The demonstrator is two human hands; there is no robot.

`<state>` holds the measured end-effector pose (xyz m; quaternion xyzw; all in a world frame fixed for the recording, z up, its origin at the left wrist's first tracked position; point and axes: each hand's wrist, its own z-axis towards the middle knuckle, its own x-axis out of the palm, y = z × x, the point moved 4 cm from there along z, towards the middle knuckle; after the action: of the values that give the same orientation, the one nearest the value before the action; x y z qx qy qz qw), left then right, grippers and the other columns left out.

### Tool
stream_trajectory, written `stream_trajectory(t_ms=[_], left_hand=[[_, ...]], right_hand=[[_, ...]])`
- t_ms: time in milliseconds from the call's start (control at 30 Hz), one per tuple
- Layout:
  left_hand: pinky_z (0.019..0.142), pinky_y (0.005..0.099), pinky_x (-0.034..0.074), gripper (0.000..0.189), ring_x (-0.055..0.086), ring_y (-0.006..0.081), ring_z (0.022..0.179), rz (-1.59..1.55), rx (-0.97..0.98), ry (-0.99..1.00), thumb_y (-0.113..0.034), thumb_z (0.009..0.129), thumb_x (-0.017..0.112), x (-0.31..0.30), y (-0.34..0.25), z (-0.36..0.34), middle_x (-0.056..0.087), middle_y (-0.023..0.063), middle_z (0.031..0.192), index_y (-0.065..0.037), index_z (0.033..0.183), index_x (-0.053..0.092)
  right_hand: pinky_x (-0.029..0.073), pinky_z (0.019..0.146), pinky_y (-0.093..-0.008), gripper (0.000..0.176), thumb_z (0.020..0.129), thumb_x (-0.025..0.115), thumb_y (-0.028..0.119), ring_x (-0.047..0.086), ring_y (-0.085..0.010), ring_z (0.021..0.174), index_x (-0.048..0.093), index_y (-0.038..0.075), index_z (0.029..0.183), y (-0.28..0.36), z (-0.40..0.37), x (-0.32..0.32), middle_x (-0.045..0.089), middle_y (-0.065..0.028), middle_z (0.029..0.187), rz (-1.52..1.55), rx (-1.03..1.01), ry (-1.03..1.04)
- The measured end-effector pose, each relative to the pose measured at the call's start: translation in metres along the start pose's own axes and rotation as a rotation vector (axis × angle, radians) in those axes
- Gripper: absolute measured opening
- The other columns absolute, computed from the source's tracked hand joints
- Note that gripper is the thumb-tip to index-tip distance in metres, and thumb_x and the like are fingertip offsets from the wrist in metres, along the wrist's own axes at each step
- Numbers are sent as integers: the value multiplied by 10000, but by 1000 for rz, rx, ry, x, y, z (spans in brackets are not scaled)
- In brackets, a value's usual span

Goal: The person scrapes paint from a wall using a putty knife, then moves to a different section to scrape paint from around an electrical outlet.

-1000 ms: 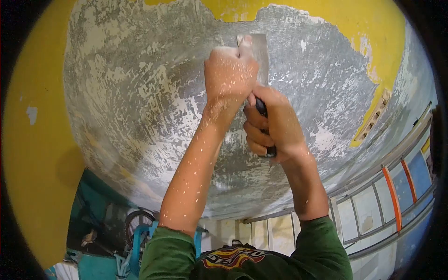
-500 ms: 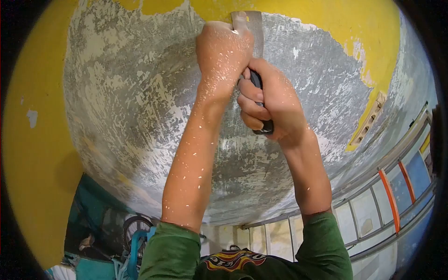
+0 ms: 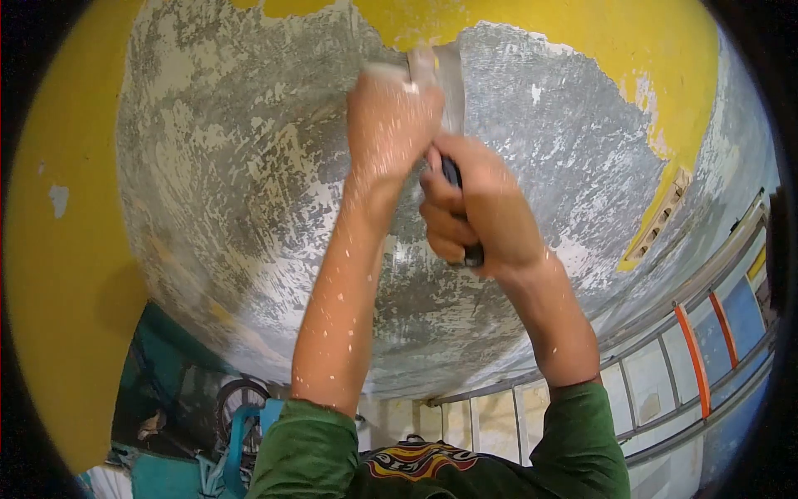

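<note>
A scraper with a wide metal blade (image 3: 451,87) and a black handle (image 3: 450,172) is pressed close to the wall, its blade end near the ragged edge of the yellow paint (image 3: 532,18). My right hand (image 3: 495,204) is wrapped round the handle. My left hand (image 3: 392,116), slightly blurred, is closed against the blade, with one digit stretched along it. Pale flakes speckle the left forearm and hand. Around both hands the wall is bare grey plaster (image 3: 549,125) with leftover whitish patches.
A socket strip (image 3: 662,218) is mounted on the wall at right. A metal ladder (image 3: 636,391) with orange strips (image 3: 697,362) lies along the lower right. At lower left are a wheel (image 3: 237,407), a turquoise frame (image 3: 241,432) and dark green sheeting (image 3: 179,353).
Both hands and the scraper have moved down the wall a little. Scraped marks now show in the yellow paint just above the blade.
</note>
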<state>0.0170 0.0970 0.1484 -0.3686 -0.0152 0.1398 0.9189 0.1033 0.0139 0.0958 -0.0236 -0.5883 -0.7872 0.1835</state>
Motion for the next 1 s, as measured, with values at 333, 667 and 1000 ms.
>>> stream_trajectory(t_ms=[333,667,1000], left_hand=[[591,395,450,558,516,189,543,-51,-94,152,-429,942,582,-10,3,-11,576,114,552,53,666,642],[593,396,461,586,546,225,538,-16,-45,53,-455,939,577,-7,15,-9,601,142,573,57,661,644],[668,423,488,563,621,287,611,75,-84,56,-456,923,592,-18,5,2,651,164,623,39,670,675]], right_hand=[[193,302,-230,235,1044,392,272,223,-41,339,446,148,852,-12,-1,5,264,75,526,107,45,-14],[248,355,-281,217,1003,416,225,263,-83,387,397,116,816,-16,-4,4,315,35,565,116,33,55],[259,375,-287,219,1002,403,229,276,-91,395,391,115,815,-14,4,20,314,23,563,107,-25,27]])
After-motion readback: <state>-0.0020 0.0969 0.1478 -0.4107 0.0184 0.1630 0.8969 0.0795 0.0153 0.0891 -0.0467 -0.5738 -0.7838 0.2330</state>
